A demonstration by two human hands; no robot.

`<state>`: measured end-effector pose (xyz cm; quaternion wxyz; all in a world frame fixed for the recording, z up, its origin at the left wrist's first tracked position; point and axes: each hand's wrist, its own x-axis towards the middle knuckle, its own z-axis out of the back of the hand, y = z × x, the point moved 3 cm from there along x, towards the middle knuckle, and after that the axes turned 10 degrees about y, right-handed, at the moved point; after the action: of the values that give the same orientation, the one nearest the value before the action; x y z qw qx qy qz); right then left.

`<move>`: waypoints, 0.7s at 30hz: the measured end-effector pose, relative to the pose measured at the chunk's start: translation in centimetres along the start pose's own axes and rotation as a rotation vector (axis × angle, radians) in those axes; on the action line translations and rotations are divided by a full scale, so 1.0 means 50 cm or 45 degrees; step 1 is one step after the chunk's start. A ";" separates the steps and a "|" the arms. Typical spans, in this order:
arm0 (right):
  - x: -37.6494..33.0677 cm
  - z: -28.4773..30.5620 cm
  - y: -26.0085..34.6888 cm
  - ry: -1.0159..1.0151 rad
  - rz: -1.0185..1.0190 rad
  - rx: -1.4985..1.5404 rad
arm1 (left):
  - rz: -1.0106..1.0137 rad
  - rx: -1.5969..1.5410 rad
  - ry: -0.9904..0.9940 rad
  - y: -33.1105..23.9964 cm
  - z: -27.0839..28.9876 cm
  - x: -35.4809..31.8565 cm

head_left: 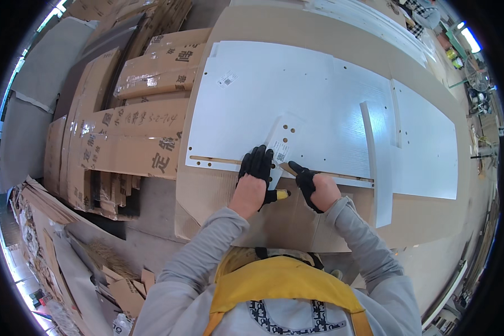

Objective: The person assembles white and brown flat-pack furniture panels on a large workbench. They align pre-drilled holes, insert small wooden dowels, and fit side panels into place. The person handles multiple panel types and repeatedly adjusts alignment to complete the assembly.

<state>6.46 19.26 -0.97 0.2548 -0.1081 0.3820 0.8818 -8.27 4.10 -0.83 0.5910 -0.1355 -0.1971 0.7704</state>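
Observation:
A large white panel (246, 106) lies flat before me, with small drilled holes and a tan groove along its near edge. Across that edge sits a narrow white strip (293, 130) with round holes and a printed label. My left hand (255, 173), in a black glove, lies with its fingers stretched flat at the strip's left side. Its thumb points right, with a yellow patch at the tip. My right hand (315, 187), also gloved, is closed just right of the strip, its index finger forward. A thin tan piece (287, 168) shows at that fingertip; its kind is unclear.
A long white strip (378, 168) lies across the panel's right part and overhangs its near edge. Another white panel (428, 140) lies farther right. Brown cardboard (218, 193) is underneath. Stacked cartons (134, 134) stand left, and cardboard scraps (126, 294) lie at lower left.

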 end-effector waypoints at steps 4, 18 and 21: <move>-0.016 -0.007 0.001 0.001 -0.042 0.015 | 0.008 -0.052 -0.036 -0.008 0.001 0.002; -0.005 0.001 0.028 0.062 0.159 -0.295 | 0.010 -0.019 -0.044 -0.010 0.008 -0.002; 0.030 0.031 0.025 -0.015 0.168 -0.220 | 0.164 -0.265 -0.091 0.036 0.055 0.038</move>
<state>4.53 20.24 0.29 0.1880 -0.0990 0.3092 0.9270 -11.57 5.15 0.82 0.5157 -0.1809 -0.2879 0.7864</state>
